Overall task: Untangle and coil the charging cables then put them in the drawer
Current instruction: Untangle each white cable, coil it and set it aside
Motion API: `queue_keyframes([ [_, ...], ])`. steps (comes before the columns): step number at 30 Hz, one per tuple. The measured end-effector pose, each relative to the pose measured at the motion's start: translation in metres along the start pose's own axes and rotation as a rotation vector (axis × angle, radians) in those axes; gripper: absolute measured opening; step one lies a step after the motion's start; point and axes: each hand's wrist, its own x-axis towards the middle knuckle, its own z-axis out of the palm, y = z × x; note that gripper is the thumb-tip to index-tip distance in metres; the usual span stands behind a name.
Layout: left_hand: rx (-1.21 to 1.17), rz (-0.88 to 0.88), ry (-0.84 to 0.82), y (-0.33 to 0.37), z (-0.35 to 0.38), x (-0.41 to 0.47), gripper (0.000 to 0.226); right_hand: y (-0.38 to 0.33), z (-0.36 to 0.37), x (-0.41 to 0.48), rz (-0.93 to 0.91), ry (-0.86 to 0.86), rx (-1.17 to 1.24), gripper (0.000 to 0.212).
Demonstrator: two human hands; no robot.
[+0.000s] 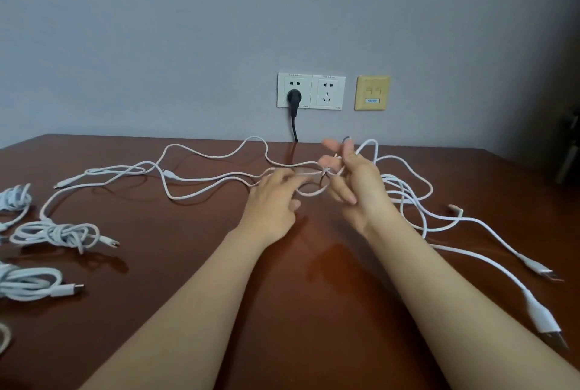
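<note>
Several white charging cables (201,192) lie tangled across the middle of the brown table (188,280), their strands meeting in a knot near the far centre. My left hand (276,204) reaches into that knot with its fingers curled among the strands. My right hand (351,179) is raised just right of it, pinching a strand between thumb and fingers while the other fingers spread. Loose loops (408,192) trail off to the right and end in USB plugs (544,322). Three coiled cables (59,232) lie at the left edge. No drawer is in view.
On the grey wall behind are two white sockets (310,91), one holding a black plug (293,98) whose cord drops behind the table, and a yellow network plate (372,93). A dark object (571,151) stands at the far right.
</note>
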Motion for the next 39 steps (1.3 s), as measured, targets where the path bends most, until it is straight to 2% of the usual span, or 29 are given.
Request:
queue_keyframes([
  [2,0.144,-0.049,0.034,-0.001,-0.001,0.0,0.038,-0.005,0.0,-0.001,0.042,-0.019,0.211,0.037],
  [4,0.162,-0.14,0.171,-0.003,-0.004,0.0,0.031,-0.005,0.0,0.0,0.054,-0.031,0.348,0.037],
  [6,0.138,-0.236,0.256,-0.002,-0.008,0.0,0.028,-0.005,-0.001,0.001,0.054,-0.026,0.407,0.036],
  [8,0.12,-0.336,0.272,-0.004,-0.009,0.0,0.029,-0.003,-0.004,0.002,0.047,0.002,0.368,0.032],
  [11,-0.085,-0.455,0.292,-0.013,-0.01,0.001,0.023,0.003,-0.006,0.005,0.067,0.052,0.089,0.018],
  [13,-0.291,-0.476,0.313,-0.016,-0.01,0.003,0.015,0.012,-0.007,0.004,0.123,0.073,-0.252,0.044],
  [15,-0.391,-0.458,0.31,-0.013,-0.012,0.005,0.017,0.021,-0.004,0.001,0.158,0.046,-0.608,0.056],
  [17,-0.539,-0.45,0.304,-0.008,-0.012,0.005,0.022,0.027,-0.001,0.0,0.129,0.04,-0.765,0.059],
  [19,-0.791,-0.475,0.305,-0.004,-0.014,0.005,0.024,0.03,-0.002,0.001,0.067,0.021,-0.814,0.051],
  [22,-1.153,-0.553,0.296,0.002,-0.021,0.005,0.024,0.028,-0.003,-0.002,0.036,-0.043,-0.739,0.01],
  [23,-1.215,-0.574,0.274,0.004,-0.023,0.004,0.023,0.026,-0.003,-0.003,0.05,-0.054,-0.679,0.004],
  [25,-1.322,-0.561,0.198,0.005,-0.025,0.004,0.02,0.021,-0.002,-0.003,0.111,-0.082,-0.53,0.014],
  [27,-1.38,-0.471,0.032,0.007,-0.026,0.002,0.023,0.016,0.001,-0.002,0.184,-0.116,-0.303,0.018],
  [30,-1.286,-0.36,-0.202,0.017,-0.025,-0.001,0.026,0.009,0.003,0.0,0.238,-0.094,0.154,0.024],
  [32,-1.085,-0.34,-0.185,0.019,-0.021,0.0,0.025,0.005,0.002,0.0,0.21,-0.039,0.349,0.026],
  [35,-0.341,-0.168,-0.116,0.005,-0.005,0.001,0.013,0.003,-0.005,0.001,0.148,0.046,0.511,0.024],
  [36,-0.199,-0.145,-0.103,0.001,-0.002,0.0,0.014,0.003,-0.007,0.002,0.131,0.059,0.552,0.022],
  [39,-0.263,-0.162,-0.007,-0.004,-0.002,0.001,0.027,-0.001,-0.01,0.002,0.093,0.031,0.563,0.026],
])
